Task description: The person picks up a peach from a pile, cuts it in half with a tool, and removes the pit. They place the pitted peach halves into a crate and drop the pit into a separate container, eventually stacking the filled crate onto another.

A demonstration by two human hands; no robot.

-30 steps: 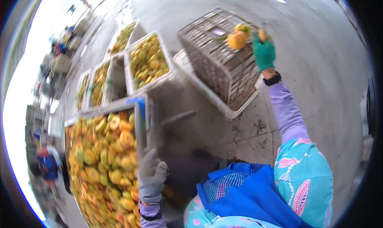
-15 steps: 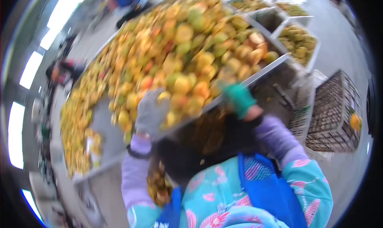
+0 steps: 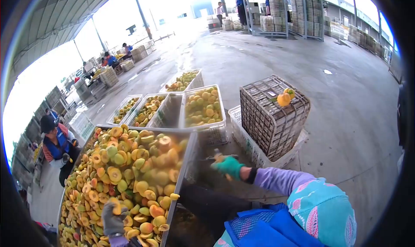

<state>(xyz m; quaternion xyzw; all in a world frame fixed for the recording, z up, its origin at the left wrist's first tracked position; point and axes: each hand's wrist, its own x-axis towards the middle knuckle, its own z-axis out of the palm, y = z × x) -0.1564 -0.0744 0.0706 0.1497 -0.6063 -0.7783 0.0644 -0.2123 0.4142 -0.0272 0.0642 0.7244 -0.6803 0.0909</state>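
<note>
My left hand [image 3: 113,219], in a grey glove, is over the near part of a large heap of halved yellow peaches [image 3: 125,169]. Its fingers are closed on a peach half [image 3: 116,207]. My right hand [image 3: 229,166], in a green glove, is off the right side of the metal bin [image 3: 183,165] that holds the heap. The right fingers look curled beside a dark metal tool [image 3: 234,156]. Tan shapes show at the glove's edge, and I cannot make out what that hand holds.
White crates of peach halves [image 3: 202,106] stand beyond the bin. Right of them, a brown slatted crate [image 3: 276,117] stands in a white crate [image 3: 235,113], with orange fruit [image 3: 284,99] on top. A co-worker [image 3: 56,143] is at the left. Stacked crates [image 3: 276,11] are far back.
My view has swung up and right, bringing the wider yard into sight. My right hand has left the peach heap and moved out beyond the bin's edge. The left hand remains over the heap.
</note>
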